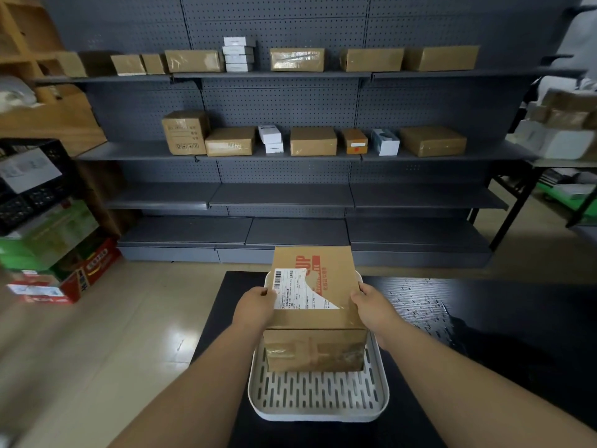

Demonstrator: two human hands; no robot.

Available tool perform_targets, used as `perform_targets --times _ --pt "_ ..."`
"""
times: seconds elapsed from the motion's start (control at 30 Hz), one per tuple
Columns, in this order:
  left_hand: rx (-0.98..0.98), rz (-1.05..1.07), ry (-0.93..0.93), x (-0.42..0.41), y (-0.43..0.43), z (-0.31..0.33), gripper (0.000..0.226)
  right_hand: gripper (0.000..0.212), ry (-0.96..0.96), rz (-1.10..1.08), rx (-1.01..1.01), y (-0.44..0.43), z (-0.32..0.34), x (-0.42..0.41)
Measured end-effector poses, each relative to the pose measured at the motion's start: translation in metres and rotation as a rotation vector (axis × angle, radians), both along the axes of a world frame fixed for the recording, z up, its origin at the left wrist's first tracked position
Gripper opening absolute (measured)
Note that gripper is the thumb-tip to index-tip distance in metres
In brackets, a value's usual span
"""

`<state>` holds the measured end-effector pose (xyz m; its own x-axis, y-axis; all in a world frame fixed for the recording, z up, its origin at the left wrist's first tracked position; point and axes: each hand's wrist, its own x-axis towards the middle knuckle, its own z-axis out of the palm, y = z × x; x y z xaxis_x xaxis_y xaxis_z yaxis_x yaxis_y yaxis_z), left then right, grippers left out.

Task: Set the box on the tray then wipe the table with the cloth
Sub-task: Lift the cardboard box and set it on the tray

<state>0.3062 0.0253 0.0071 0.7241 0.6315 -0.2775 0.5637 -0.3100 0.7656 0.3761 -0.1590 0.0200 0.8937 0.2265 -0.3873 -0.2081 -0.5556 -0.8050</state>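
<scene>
A brown cardboard box (pixel 315 318) with a white shipping label and red print rests on the white slotted tray (pixel 318 402), toward the tray's far end. My left hand (pixel 255 305) grips the box's left top edge and my right hand (pixel 374 305) grips its right top edge. The tray sits on a black table (pixel 452 318). A dark cloth (pixel 478 337) seems to lie on the table right of the tray; it is hard to tell apart from the dark tabletop.
Grey pegboard shelves (pixel 284 195) stand behind the table, with several cardboard and white boxes on the upper two levels. Stacked cartons (pixel 64 253) and a black crate sit on the floor at left. A side table (pixel 562 163) with boxes stands at right.
</scene>
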Motion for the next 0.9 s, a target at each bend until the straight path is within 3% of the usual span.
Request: perform_targets --times 0.7,0.9 --pt "-0.022 0.024 -0.029 0.019 0.012 -0.016 0.035 0.04 -0.036 0.017 -0.034 0.01 -0.012 0.019" --pt "0.115 -0.013 -0.073 0.017 0.007 -0.016 0.037 0.047 -0.231 0.015 -0.115 0.01 -0.014 0.018"
